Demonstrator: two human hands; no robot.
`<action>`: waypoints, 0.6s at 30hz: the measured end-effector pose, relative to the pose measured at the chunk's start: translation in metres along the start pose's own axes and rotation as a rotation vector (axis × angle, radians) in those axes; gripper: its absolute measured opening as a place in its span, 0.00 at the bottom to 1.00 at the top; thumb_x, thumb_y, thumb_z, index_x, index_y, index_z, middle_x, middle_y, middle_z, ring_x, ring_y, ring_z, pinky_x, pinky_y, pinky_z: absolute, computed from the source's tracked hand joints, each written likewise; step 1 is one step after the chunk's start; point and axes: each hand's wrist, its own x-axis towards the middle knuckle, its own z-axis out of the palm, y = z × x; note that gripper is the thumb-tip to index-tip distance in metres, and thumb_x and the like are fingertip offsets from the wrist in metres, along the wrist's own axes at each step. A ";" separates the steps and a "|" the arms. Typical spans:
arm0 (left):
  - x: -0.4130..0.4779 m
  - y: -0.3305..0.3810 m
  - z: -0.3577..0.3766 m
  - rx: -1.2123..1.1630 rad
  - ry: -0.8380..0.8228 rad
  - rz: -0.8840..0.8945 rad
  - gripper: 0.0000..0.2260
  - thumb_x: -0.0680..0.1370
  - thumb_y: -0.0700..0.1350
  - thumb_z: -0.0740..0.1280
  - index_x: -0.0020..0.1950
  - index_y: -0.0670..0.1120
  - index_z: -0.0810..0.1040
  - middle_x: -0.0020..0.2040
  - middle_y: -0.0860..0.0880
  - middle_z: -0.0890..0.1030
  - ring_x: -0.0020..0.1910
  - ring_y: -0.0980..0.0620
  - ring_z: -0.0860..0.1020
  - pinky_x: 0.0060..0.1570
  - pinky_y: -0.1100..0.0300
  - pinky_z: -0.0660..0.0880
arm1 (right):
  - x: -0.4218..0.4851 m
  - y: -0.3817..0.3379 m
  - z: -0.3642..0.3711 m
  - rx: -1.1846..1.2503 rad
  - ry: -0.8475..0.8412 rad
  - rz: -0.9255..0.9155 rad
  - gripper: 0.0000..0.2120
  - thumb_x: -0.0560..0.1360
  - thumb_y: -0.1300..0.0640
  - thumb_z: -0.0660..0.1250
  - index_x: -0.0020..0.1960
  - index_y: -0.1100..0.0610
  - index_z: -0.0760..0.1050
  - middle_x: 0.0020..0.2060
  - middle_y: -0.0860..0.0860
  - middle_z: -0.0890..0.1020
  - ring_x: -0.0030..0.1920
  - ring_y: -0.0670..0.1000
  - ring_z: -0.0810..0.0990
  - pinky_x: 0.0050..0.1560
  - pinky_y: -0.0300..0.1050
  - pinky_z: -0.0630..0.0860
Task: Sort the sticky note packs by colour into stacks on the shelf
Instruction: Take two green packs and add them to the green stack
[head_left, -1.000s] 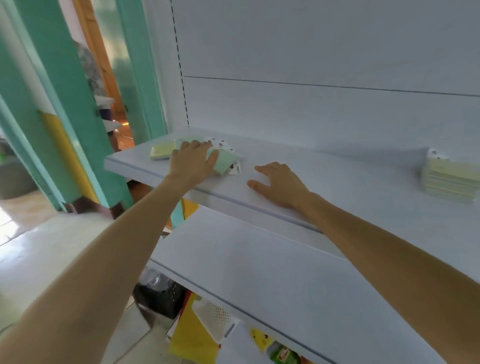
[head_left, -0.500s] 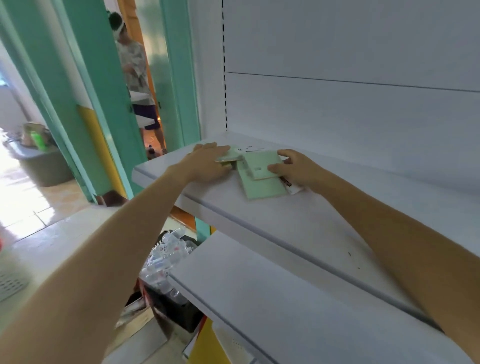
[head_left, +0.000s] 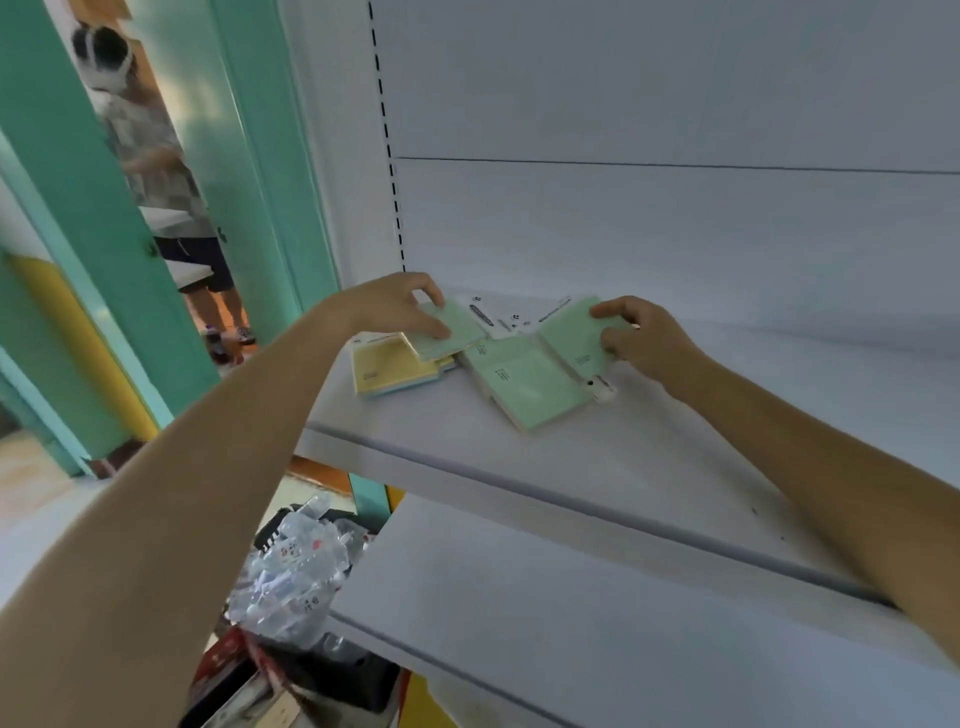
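Sticky note packs lie at the left end of the upper white shelf (head_left: 597, 467). My left hand (head_left: 395, 306) grips a green pack (head_left: 454, 332) that overlaps a yellow pack (head_left: 389, 366). My right hand (head_left: 644, 338) pinches another green pack (head_left: 576, 332) by its right edge. Between them a larger green pack (head_left: 530, 389) lies flat on the shelf. White printed packs (head_left: 506, 317) lie behind, against the back panel.
A lower white shelf (head_left: 571, 613) juts out below. Under it stand a black bin with crumpled plastic (head_left: 296, 577) and a yellow item (head_left: 421, 701). At the far left, a person (head_left: 156, 171) stands in a teal-framed doorway (head_left: 249, 156).
Both hands now grip green packs, one each; earlier they rested on the pile. The yellow pack has come into sight under my left hand. The view has moved closer.
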 end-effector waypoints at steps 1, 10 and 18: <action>0.001 0.000 -0.003 -0.024 -0.021 0.018 0.18 0.73 0.47 0.70 0.61 0.49 0.73 0.55 0.48 0.69 0.54 0.50 0.70 0.50 0.59 0.67 | -0.004 -0.002 -0.006 -0.055 0.022 -0.008 0.16 0.74 0.67 0.60 0.60 0.59 0.74 0.52 0.52 0.73 0.49 0.51 0.72 0.49 0.43 0.72; 0.009 0.030 -0.011 -0.490 0.213 0.165 0.09 0.74 0.38 0.64 0.41 0.53 0.74 0.45 0.51 0.74 0.37 0.56 0.71 0.35 0.64 0.68 | -0.047 -0.006 -0.046 0.100 0.302 0.174 0.15 0.75 0.66 0.59 0.59 0.59 0.75 0.52 0.54 0.74 0.51 0.51 0.74 0.43 0.36 0.75; -0.005 0.100 0.039 -0.881 0.054 0.321 0.10 0.76 0.35 0.62 0.48 0.51 0.71 0.46 0.49 0.74 0.36 0.56 0.75 0.34 0.67 0.76 | -0.101 0.011 -0.091 0.208 0.427 0.156 0.21 0.73 0.71 0.58 0.64 0.58 0.71 0.60 0.59 0.71 0.54 0.55 0.75 0.45 0.42 0.78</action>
